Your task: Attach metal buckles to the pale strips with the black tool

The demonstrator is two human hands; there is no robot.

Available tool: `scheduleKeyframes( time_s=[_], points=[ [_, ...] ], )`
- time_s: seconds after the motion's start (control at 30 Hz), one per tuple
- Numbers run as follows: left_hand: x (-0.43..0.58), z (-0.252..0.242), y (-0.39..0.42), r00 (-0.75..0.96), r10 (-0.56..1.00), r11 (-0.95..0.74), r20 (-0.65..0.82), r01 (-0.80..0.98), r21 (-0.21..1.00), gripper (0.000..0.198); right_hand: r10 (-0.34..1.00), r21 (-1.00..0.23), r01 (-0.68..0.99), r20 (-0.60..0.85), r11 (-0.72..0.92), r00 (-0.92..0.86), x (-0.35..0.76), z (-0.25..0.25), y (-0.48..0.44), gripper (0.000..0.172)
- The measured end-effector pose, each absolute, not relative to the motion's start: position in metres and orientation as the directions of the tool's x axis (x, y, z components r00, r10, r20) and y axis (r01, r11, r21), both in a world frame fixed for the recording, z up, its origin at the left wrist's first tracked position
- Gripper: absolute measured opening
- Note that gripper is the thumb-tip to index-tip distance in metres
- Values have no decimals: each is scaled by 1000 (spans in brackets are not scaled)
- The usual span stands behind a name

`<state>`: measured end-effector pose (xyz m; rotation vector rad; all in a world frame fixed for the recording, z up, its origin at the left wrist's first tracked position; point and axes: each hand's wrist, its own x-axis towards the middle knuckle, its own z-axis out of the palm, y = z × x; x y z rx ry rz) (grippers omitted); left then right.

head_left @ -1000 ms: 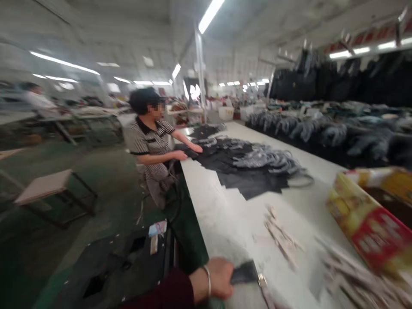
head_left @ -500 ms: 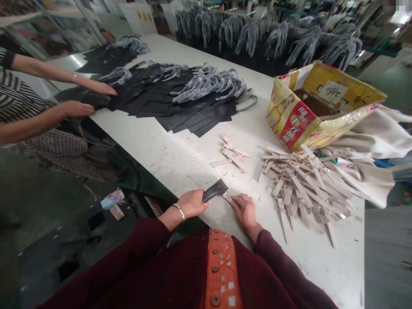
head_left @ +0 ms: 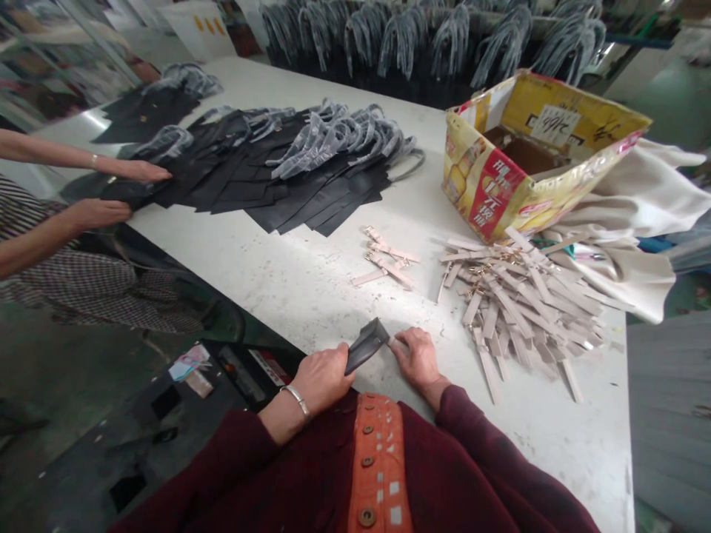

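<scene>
My left hand, with a bracelet at the wrist, is closed around a long black piece. It looks like folded leather with a squared far end, though its exact kind is unclear. The fingers of my right hand are bent together just right of that end, pinching something small that I cannot make out. Beyond my hands lie a few pale pink straps with metal buckles. To the right of my right hand spreads a large heap of similar beige straps.
A yellow and red cardboard box stands behind the heap, with cream cloth beside it. Black bag panels with wrapped handles overlap across the white table. At left, a co-worker's hands hold black panels.
The view has shifted slightly, so the table things sit farther left and higher. The black piece is tilted more upward, its end showing a fold. My right hand stays close by its end.
</scene>
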<state>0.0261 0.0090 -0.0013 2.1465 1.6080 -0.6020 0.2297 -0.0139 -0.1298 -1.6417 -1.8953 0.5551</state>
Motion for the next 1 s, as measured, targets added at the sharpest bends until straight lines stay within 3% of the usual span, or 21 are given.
scheduleKeyframes(
  time_s=[0.4,0.7,1.0],
  points=[
    [60,-7,21,251,792,-274,-557,961,44,31,985,-606,781,157,151,-69,229,-133,-14,23],
    [26,-8,2,254,769,-285,-586,958,41,27,990,-681,721,136,129,-48,229,-133,-12,23],
    [45,-21,21,270,817,-258,-509,961,96,29,989,-666,744,140,56,51,226,-137,-11,22]
  ],
)
